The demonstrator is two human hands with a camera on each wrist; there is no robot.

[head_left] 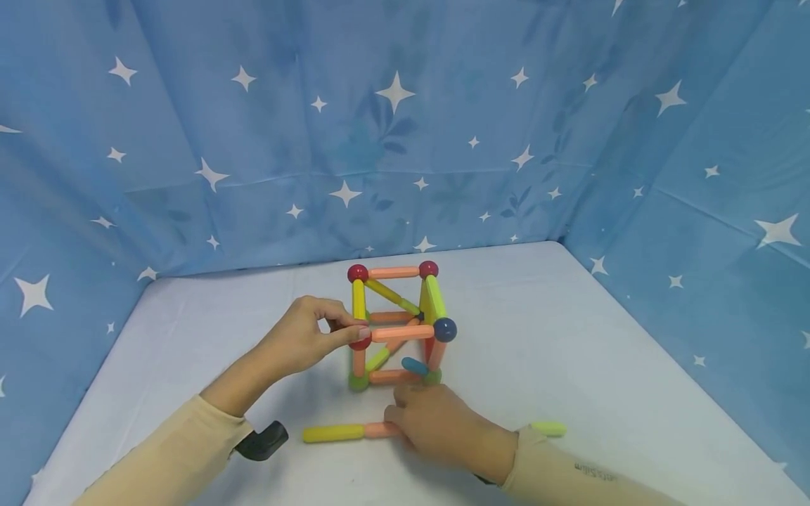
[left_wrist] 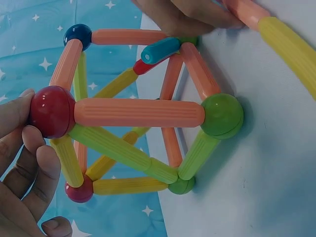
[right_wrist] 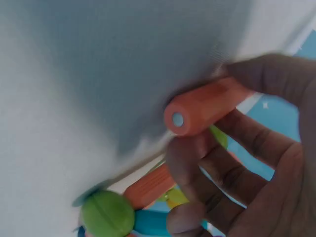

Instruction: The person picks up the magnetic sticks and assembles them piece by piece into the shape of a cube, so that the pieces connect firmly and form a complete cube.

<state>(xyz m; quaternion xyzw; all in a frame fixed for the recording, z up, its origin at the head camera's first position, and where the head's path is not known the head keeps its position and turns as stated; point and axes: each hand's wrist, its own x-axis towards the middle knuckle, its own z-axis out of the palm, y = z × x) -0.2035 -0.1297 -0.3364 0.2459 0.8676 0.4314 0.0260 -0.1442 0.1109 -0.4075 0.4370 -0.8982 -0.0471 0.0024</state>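
Observation:
A cube-like frame of magnetic sticks and balls stands on the white table. My left hand [head_left: 306,334] pinches the red ball [left_wrist: 52,112] at its near upper left corner, where an orange stick [head_left: 403,333] runs across to a dark blue ball [head_left: 445,329]. Just in front of the frame, my right hand [head_left: 436,425] grips an orange magnetic stick [right_wrist: 207,106] between thumb and fingers. A yellow stick [head_left: 333,433] extends leftward from that orange stick, end to end. From the frame's near lower right corner juts a short blue stick [head_left: 414,365], beside a green ball [right_wrist: 107,213].
A light green stick [head_left: 549,428] lies by the right sleeve, partly hidden by it. Blue star-patterned curtains [head_left: 392,140] enclose the table [head_left: 506,302] at the back and sides. A black device [head_left: 262,441] sits at the left wrist.

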